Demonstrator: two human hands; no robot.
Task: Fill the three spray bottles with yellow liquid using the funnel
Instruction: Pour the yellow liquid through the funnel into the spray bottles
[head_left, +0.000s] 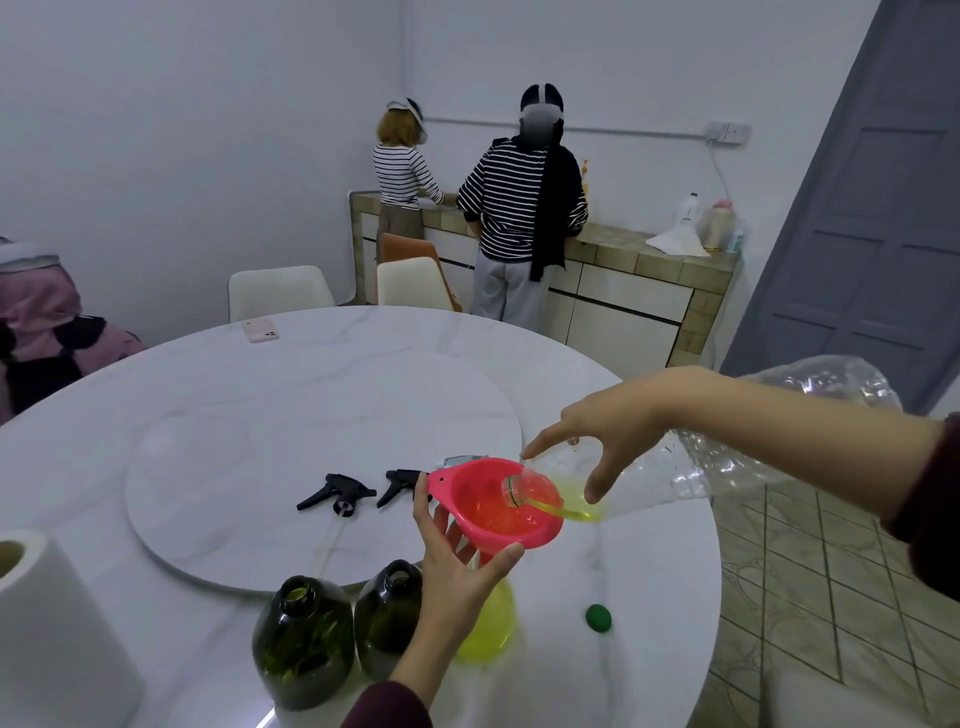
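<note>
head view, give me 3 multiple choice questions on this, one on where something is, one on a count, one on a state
1. Where does the green cap lie?
A. on the table right of the bottles
B. inside the funnel
C. on the counter

2. How many black spray heads lie on the turntable?
A. none
B. two
C. five

3. What is the large clear bottle doing?
A. standing upright and capped
B. lying flat on the floor
C. tilted, mouth in the pink funnel

Answers:
1. A: the cap sits alone on the table, right of the yellow-filled bottle.
2. B: one spray head and a second lie side by side.
3. C: the right hand tips it, yellow liquid near its neck, while the left hand holds the funnel.
</note>
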